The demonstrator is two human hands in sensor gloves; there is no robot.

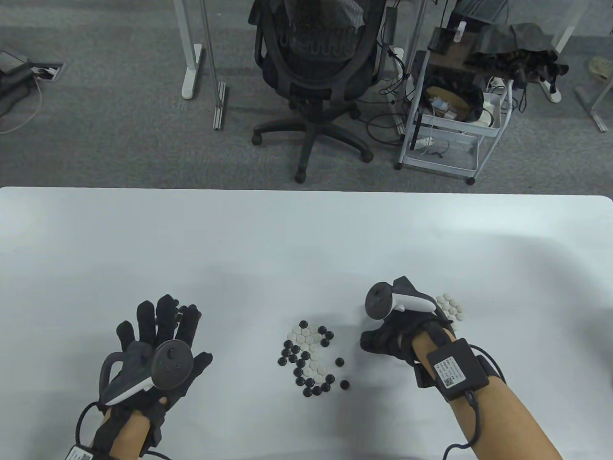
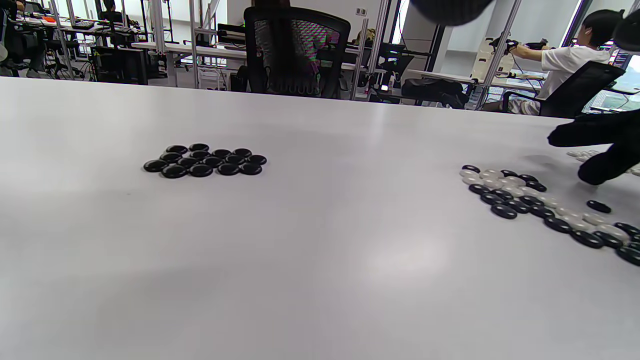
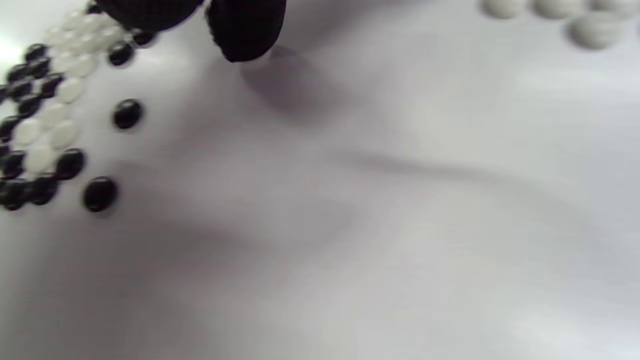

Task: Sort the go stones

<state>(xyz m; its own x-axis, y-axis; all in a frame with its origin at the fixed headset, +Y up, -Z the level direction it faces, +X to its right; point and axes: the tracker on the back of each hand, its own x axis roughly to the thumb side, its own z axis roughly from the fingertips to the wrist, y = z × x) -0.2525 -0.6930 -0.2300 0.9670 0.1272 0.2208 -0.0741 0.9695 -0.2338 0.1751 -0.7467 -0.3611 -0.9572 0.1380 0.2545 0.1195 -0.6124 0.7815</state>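
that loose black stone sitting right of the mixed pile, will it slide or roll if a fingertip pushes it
The loose black stone looks low, rounded and glossy, so on the smooth white table it would probably slide rather than roll. Lying apart from the mixed pile, it likely moves freely. Its small size may make pinching fiddly.

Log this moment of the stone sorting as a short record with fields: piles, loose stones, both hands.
mixed pile: black and white stones together at table centre
black pile: sorted black stones, seen in the left wrist view; hidden under the left hand in the table view
white pile: sorted white stones beyond the right hand
loose stones: two black ones just right of the mixed pile
left hand: fingers spread, holds nothing
right hand: fingers curled, between mixed pile and white pile; whether it holds a stone cannot be told
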